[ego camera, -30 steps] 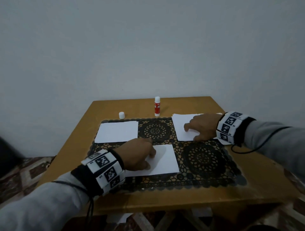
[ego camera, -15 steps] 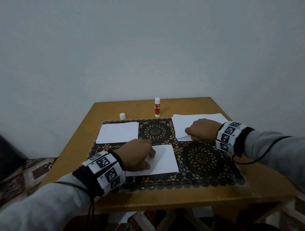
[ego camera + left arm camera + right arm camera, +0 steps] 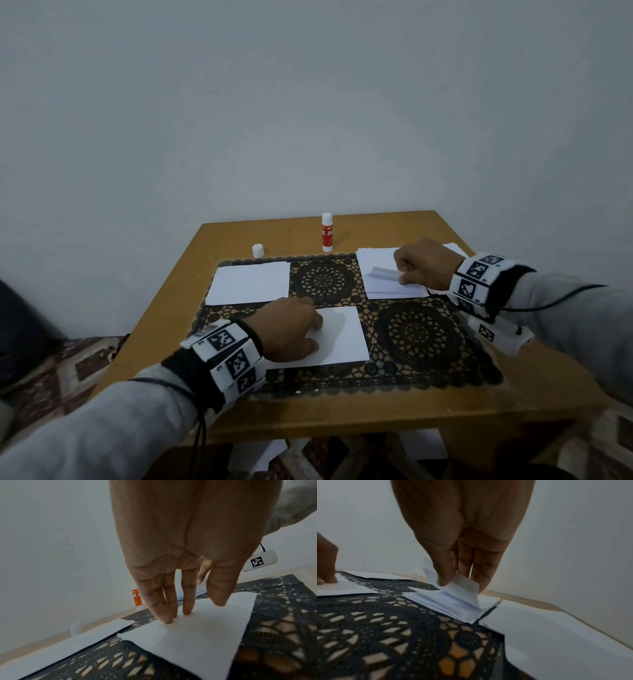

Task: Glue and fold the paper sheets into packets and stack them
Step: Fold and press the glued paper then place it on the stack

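White paper everywhere on the black lace mat (image 3: 421,337), which covers most of the wooden table (image 3: 376,411).

Left hand (image 3: 291,330), lower centre of the head view: straight fingers (image 3: 188,601) press flat on the near sheet (image 3: 342,337), nothing gripped.

Right hand (image 3: 424,262), right of centre: thumb and fingers pinch the top sheet (image 3: 385,274) and peel its edge up off the paper stack (image 3: 380,286). In the right wrist view the lifted sheet (image 3: 458,584) curls above the stack (image 3: 453,604).

Another sheet (image 3: 250,282) lies flat left of centre on the mat.

Glue stick (image 3: 327,232) stands upright at the table's far edge, uncapped or not I cannot tell. Small white cap (image 3: 258,250) stands to its left, well apart.
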{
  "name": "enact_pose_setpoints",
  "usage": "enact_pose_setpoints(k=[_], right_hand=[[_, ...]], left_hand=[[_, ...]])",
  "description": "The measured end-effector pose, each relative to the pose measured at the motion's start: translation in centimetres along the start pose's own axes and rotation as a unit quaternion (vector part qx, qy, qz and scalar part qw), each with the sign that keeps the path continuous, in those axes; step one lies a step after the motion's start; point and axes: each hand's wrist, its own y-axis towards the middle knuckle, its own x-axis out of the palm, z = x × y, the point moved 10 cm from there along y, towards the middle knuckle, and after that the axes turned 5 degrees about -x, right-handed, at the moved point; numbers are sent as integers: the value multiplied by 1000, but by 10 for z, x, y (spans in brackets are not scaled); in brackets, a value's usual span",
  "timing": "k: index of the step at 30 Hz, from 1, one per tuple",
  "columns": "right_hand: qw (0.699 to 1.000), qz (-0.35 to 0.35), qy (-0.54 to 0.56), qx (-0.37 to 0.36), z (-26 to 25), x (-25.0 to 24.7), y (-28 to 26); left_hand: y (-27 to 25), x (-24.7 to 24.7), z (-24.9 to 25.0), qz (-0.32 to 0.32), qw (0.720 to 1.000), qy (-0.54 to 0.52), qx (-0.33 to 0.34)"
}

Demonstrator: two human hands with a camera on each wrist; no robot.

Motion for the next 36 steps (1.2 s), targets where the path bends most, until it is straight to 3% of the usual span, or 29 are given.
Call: enact_pose_setpoints(k=[11, 16, 18, 20, 22, 26, 27, 30, 32, 36], right_hand=[[996, -30, 63, 47, 13, 17, -4], [997, 76, -23, -22, -9, -29, -12], [985, 154, -17, -71, -30, -56, -20], [963, 246, 75, -84, -43, -83, -32], [929, 291, 221, -61, -48, -95, -42], [839, 228, 494, 9, -54, -60, -42], [823, 209, 526, 39, -53, -45, -41], [807, 134, 564, 109, -51, -2, -41], [828, 78, 540, 131, -53, 20, -41], [866, -17, 476, 153, -57, 50, -38]], left_hand=[[-3, 1, -3, -15, 1000, -6, -10], [-5, 3, -10, -12, 997, -70, -5], [-8, -11, -11, 38, 995, -97, 3], [-10, -30, -22, 111, 983, -145, -10], [-9, -40, -45, 151, 950, -268, -49], [-13, -35, -73, 141, 792, -584, -108], [-16, -36, -73, 139, 777, -604, -112], [-21, -27, -83, 140, 765, -610, -153], [-23, -15, -96, 132, 761, -603, -198], [-23, 7, -100, 65, 797, -547, -248]])
